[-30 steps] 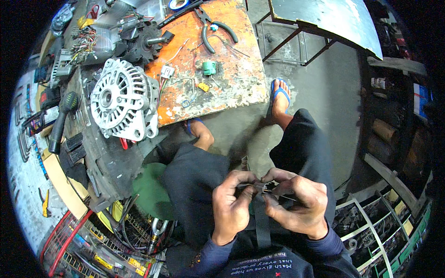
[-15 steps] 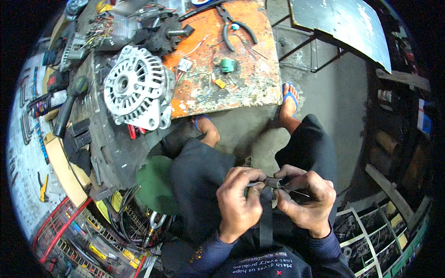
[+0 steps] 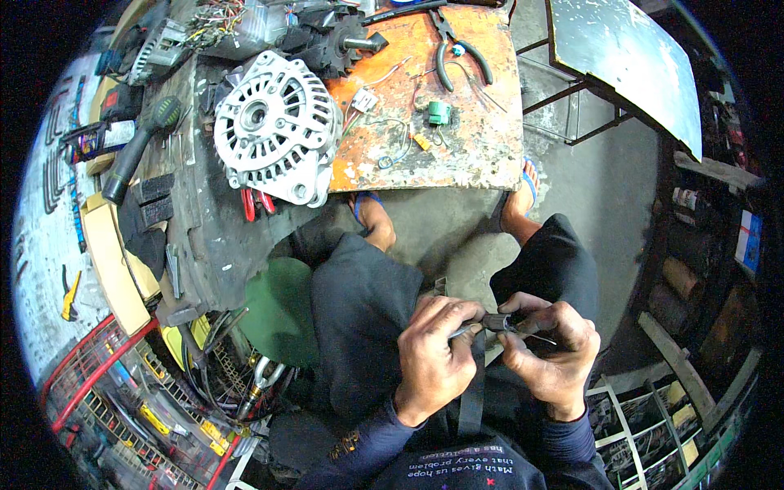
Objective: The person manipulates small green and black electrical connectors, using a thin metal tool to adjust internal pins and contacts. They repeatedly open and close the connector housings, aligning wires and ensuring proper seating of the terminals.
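Observation:
In front of my lap, both hands meet at a small dark grey connector [image 3: 496, 322]. My left hand [image 3: 438, 349] is closed, its thumb and forefinger pinched at the connector's left end around a thin greyish piece, perhaps a wire or pin. My right hand [image 3: 552, 353] is closed too, with thumb and fingers gripping the connector's right end. A thin pale wire [image 3: 536, 337] sticks out beneath the right fingers. The fingertips cover part of the connector, so its far side is hidden.
Ahead stands an orange worn bench top [image 3: 482, 159] with pliers [image 3: 445, 53], a green connector [image 3: 439, 113] and a white connector [image 3: 364, 100]. An alternator [image 3: 273, 126] sits left of it, beside a dark-handled tool [image 3: 139, 151]. A red-framed rack [image 3: 61, 420] is lower left.
The view has shifted, so the bench and its things sit farther right and slightly higher. Both hands keep their pinch on the connector, which shows at a slightly different angle.

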